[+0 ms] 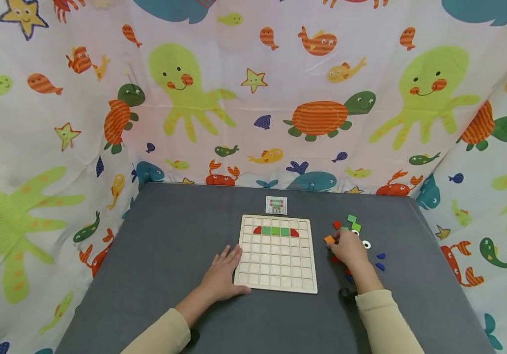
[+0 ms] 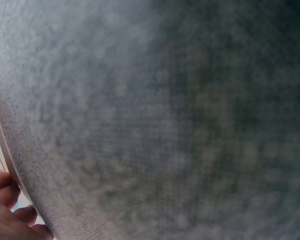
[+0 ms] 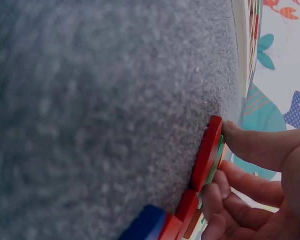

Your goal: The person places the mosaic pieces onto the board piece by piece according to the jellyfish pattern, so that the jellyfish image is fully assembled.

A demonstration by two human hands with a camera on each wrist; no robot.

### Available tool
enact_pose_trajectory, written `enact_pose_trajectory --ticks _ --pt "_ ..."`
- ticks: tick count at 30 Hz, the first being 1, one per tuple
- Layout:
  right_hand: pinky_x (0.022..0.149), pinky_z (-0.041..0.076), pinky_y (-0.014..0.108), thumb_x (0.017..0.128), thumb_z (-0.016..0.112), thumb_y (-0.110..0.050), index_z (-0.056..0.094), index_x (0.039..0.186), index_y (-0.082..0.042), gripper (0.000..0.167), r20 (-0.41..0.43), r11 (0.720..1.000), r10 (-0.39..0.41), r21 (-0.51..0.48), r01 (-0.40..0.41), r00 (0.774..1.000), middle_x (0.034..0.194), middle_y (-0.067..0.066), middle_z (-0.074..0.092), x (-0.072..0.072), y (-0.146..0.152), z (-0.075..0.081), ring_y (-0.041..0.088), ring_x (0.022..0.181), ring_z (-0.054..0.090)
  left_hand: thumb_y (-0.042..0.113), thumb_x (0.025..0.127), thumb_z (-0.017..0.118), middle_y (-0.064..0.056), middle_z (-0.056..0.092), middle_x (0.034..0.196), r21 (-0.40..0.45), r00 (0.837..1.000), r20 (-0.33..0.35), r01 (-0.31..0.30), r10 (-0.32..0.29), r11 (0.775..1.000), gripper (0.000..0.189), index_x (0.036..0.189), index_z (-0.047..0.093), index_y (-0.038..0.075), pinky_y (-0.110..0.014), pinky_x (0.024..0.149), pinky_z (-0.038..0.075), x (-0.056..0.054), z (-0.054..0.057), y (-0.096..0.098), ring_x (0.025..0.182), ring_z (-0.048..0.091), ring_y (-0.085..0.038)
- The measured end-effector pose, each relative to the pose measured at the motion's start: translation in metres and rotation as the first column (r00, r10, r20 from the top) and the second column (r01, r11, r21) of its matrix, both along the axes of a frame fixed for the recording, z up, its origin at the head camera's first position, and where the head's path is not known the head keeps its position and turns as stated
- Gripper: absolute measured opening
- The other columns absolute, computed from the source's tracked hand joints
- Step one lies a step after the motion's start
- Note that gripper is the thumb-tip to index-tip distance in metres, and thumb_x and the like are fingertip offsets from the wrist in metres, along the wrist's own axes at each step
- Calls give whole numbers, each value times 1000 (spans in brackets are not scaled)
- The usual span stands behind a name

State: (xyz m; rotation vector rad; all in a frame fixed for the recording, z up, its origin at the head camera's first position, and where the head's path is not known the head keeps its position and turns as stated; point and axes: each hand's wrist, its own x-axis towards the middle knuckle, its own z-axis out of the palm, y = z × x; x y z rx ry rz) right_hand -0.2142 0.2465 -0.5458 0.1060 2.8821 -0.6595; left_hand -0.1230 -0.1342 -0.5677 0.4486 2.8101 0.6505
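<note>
My left hand rests on the table with fingers spread, its fingertips and thumb at the left edge of a wooden grid board. Near the top of the board lies a row of green square tiles with a red quarter-round tile at each end. To the right of the board, my right hand reaches into loose tiles and pinches an orange tile between thumb and fingers. A red tile stands out close by the thumb in the right wrist view. The palm hides part of the pile.
A small picture card lies behind the board. Around the right hand are loose green tiles, a white ring piece and blue half-round pieces. A sea-animal curtain hangs along the far edge of the grey table.
</note>
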Motion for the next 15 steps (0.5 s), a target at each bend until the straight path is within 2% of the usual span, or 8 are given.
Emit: enact_pose_trajectory --ticks 7,15 --pt "74 55 46 91 76 -16 67 109 6 30 -34 998 60 5 -60 998 99 21 68 -5 -5 -4 30 80 62 63 75 80 -6 21 169 -8 1000 9 -4 4 1000 116 161 24 9 -61 122 19 0 -3 -4 156 14 -34" --pt "82 53 50 93 72 -14 67 110 7 27 -71 996 91 6 -91 993 104 24 64 -6 -3 -5 34 90 62 60 74 82 -7 23 168 -10 1000 7 -4 4 1000 116 161 26 8 -61 121 21 0 -2 -2 156 16 -35"
